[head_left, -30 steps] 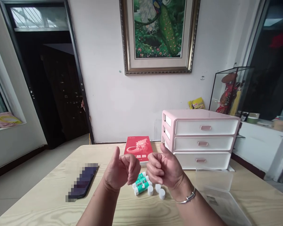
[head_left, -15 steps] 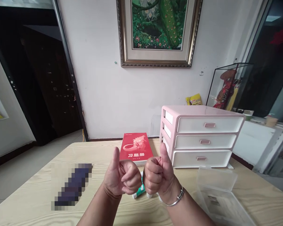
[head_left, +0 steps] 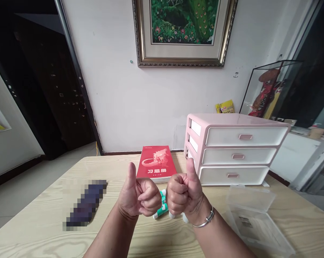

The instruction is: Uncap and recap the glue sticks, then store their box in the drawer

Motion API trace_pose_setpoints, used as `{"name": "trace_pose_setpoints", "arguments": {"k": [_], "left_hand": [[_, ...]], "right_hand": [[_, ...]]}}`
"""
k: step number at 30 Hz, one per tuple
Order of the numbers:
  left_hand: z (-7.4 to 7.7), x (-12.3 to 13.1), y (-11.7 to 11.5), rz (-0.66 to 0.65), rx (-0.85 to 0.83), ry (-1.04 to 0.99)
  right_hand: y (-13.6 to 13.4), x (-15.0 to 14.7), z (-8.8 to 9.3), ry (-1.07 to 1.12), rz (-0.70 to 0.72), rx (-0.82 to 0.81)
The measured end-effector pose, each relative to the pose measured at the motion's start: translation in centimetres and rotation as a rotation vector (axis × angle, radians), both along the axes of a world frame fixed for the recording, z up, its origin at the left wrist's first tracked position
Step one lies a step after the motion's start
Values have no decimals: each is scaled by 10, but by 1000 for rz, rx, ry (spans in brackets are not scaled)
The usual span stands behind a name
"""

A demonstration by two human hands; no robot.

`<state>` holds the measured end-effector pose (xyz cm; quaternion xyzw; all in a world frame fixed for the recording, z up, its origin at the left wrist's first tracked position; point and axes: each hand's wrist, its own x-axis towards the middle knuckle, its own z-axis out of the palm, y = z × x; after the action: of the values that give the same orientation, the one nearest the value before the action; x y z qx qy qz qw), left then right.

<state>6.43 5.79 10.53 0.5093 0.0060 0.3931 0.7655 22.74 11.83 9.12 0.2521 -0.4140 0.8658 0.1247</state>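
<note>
My left hand (head_left: 140, 195) is held up in a fist with its thumb pointing upward, nothing in it. Beside it, my right hand (head_left: 184, 190) makes the same thumbs-up fist, also holding nothing, with a silver bracelet (head_left: 206, 220) on the wrist. A narrow gap parts the two fists. Partly hidden behind them on the wooden table (head_left: 97, 172) lie green and white tubes (head_left: 161, 211), several white ends showing under my right hand. Farther back, a red book (head_left: 158, 160) lies flat, its near corners close behind the fists.
A pink and white three-drawer cabinet (head_left: 238, 156) stands at the back right, drawers closed. In front of it, a clear plastic box (head_left: 258, 225) lies with its lid up. A pixelated dark object (head_left: 86, 204) is on the left. Behind the table is a wall (head_left: 113, 107).
The camera view has tilted slightly down, so the scene sits higher in the frame. Both fists keep their thumbs-up pose and are a little farther apart.
</note>
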Motion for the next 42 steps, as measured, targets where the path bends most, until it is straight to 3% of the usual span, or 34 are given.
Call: {"name": "trace_pose_setpoints", "arguments": {"k": [20, 35, 42], "left_hand": [[13, -8, -14, 122, 199, 178], [8, -13, -5, 133, 120, 158], [2, -15, 2, 41, 118, 95]], "right_hand": [[-6, 17, 15, -51, -128, 159], [2, 17, 16, -41, -105, 156], [4, 14, 14, -76, -106, 140]]}}
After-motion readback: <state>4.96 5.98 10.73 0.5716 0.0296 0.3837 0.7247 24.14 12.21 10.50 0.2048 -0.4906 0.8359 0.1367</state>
